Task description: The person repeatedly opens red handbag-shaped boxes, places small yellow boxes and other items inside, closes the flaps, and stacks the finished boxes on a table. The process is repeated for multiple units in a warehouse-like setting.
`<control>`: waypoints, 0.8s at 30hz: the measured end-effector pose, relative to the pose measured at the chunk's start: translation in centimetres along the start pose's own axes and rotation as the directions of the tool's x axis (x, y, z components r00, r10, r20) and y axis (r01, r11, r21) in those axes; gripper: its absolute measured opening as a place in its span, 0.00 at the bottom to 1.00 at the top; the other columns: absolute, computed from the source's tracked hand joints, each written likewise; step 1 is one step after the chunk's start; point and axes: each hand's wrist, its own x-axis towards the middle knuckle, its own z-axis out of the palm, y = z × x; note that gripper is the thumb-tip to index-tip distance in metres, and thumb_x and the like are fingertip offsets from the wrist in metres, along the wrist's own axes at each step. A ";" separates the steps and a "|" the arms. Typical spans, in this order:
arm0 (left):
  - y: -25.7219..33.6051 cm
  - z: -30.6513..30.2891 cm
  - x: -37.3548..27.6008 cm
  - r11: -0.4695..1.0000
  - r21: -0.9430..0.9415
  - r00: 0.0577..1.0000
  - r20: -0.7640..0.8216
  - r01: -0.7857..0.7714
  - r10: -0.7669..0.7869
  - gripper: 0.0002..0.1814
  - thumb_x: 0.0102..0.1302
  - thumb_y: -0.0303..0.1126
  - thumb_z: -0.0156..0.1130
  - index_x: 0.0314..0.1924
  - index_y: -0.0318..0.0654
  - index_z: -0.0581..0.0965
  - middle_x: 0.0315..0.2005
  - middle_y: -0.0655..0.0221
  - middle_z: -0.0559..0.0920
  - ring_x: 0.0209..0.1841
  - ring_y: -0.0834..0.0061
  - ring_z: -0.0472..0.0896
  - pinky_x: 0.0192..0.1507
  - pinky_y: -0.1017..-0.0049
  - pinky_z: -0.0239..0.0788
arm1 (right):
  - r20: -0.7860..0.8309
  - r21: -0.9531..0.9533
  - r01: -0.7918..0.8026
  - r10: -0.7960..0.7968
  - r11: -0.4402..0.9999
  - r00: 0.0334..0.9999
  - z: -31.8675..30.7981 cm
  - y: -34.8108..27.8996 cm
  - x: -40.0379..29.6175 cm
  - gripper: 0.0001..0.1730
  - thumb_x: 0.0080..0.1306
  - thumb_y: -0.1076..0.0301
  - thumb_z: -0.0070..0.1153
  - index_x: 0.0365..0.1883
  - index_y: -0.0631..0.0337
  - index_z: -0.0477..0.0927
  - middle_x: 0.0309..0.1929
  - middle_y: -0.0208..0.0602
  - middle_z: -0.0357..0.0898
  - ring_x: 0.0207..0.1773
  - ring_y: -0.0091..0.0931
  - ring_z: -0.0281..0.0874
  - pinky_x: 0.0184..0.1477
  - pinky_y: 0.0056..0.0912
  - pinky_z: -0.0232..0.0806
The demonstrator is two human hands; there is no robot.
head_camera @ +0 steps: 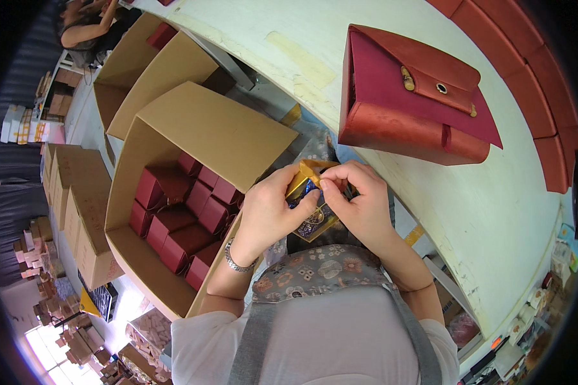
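Above my lap, my left hand (275, 204) and my right hand (359, 197) hold a small box with gold edges (314, 232). Blue and dark wrapped pieces show inside it. The fingertips of both hands meet at its upper end, where my right thumb and forefinger pinch a gold ribbon or strip (309, 172). My fingers hide part of the box. On the white table, beyond my right hand, stands a red gift box (404, 125) with a pointed flap, a dark round stud and a magenta panel.
At my left a large open carton (139, 144) holds several dark red boxes (185, 236). Another open carton (125, 67) stands behind it. Red boxes (515, 62) line the far side of the white table (505, 231). A person (89, 33) is at the upper left.
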 end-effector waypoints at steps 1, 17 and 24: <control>-0.2 0.0 0.2 0.999 -0.041 1.000 0.015 -0.012 0.013 0.26 0.60 0.43 0.66 0.52 0.32 0.77 0.36 0.54 0.83 0.37 0.57 0.84 0.40 0.67 0.75 | 0.011 -0.034 -0.015 0.015 0.999 1.000 -0.2 -0.1 0.1 0.06 0.58 0.75 0.65 0.32 0.58 0.80 0.26 0.28 0.80 0.27 0.24 0.77 0.42 0.27 0.65; -1.9 -1.3 0.7 0.538 -0.832 0.944 0.273 0.134 0.187 0.37 0.69 0.37 0.61 0.70 0.34 0.54 0.37 0.66 0.82 0.39 0.81 0.79 0.43 0.81 0.69 | 0.461 -0.107 0.394 -0.305 0.913 0.833 -5.0 0.9 0.7 0.21 0.47 0.49 0.74 0.28 0.50 0.79 0.33 0.23 0.80 0.44 0.29 0.73 0.57 0.41 0.53; -1.1 -1.6 0.9 0.484 -0.872 0.961 0.193 0.076 0.197 0.36 0.68 0.51 0.60 0.64 0.29 0.66 0.44 0.62 0.81 0.44 0.79 0.80 0.48 0.80 0.70 | 0.416 0.235 0.319 -0.391 0.918 0.821 -5.4 1.5 1.1 0.21 0.42 0.57 0.79 0.28 0.49 0.78 0.35 0.20 0.80 0.45 0.30 0.69 0.56 0.39 0.53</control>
